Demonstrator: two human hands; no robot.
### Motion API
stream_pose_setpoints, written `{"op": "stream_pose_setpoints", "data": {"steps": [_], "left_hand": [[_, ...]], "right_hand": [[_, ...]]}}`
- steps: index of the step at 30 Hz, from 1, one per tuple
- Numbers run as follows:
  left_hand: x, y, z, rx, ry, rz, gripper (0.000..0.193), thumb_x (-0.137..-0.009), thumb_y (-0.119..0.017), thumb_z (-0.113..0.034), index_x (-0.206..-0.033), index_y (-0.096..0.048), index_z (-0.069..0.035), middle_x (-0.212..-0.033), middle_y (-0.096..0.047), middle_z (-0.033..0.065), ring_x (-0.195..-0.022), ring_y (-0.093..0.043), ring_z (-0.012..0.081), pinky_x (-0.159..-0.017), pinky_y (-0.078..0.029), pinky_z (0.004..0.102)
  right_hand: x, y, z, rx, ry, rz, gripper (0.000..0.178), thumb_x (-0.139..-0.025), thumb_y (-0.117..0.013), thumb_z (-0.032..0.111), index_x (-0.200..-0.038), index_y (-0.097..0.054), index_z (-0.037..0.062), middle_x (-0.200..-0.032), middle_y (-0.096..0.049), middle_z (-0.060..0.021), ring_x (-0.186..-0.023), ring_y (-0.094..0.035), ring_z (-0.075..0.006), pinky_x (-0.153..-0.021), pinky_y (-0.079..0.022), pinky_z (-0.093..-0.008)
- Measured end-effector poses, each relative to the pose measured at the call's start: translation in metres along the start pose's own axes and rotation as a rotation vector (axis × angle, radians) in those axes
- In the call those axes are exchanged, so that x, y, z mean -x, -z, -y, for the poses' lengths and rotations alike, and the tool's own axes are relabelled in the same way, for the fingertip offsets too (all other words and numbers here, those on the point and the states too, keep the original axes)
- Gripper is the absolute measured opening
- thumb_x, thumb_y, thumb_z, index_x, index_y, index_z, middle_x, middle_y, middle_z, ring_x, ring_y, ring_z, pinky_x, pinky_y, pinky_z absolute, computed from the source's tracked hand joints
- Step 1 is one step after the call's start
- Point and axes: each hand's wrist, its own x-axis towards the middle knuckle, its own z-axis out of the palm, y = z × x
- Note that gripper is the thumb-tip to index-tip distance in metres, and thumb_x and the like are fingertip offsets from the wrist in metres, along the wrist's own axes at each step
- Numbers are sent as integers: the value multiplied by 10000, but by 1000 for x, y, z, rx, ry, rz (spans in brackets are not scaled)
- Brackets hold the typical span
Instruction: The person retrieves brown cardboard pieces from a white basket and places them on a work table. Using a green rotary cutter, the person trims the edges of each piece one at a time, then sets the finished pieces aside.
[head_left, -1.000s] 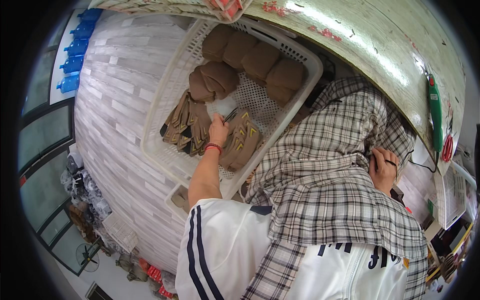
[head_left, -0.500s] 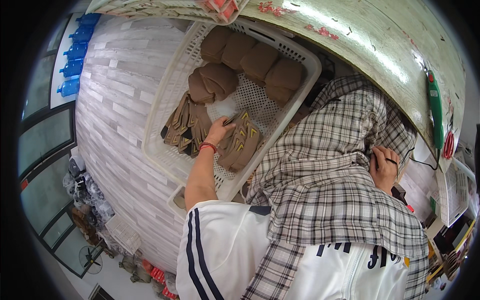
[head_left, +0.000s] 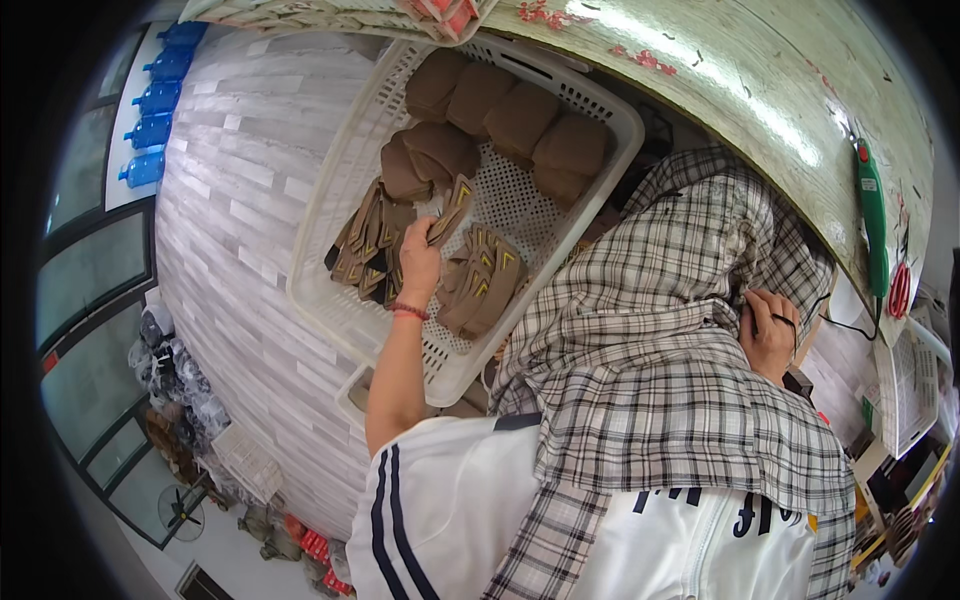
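Observation:
My left hand is closed on a brown fabric piece with a yellow chevron, lifted over the white plastic basket. Below and to the right of it lies a fanned stack of similar brown pieces with yellow chevrons. Another pile of brown and black pieces sits at the left, close to my wrist. Farther back in the basket stand several rounded brown fabric bundles. My right hand rests on the plaid cloth over my lap, fingers loosely spread and holding nothing.
A worktable runs along the upper right, with a green corded tool and red-handled scissors at its edge. Another crate juts over the basket's far end. Blue water bottles line the far left.
My left hand has drawn one brown piece up off the fanned stack and moved slightly left with it. The right hand stays where it was.

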Motion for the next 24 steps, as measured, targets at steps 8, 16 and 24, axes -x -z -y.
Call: {"op": "stream_pose_setpoints", "data": {"steps": [8, 16, 24], "left_hand": [[100, -16, -25, -312, 180, 389, 338, -850, -671, -122, -1115, -519, 23, -1086, -610, 227, -1048, -570, 400, -887, -460, 449], [95, -3, -80, -374, 241, 156, 440, -800, -708, -147, -1103, -447, 38, -1097, -541, 252, -1070, -517, 431, -924, -430, 475], [95, -4, 3, -257, 149, 243, 351, -820, -641, -113, -1159, -592, -33, -1015, -625, 185, -1000, -603, 357, -870, -477, 422]], "right_hand": [[0, 0, 0, -18, -18, -16, 230, -777, -669, 32, -1002, -676, 80, -992, -667, -44, -941, -602, -278, -880, -443, -394], [2, -2, 0, -39, -14, -25, 237, -785, -663, 33, -1017, -676, 79, -1001, -666, -43, -942, -598, -276, -879, -442, -394], [4, -6, -3, -14, -5, -5, 235, -792, -657, 36, -1022, -670, 83, -1006, -665, -41, -942, -599, -276, -875, -439, -392]]}}
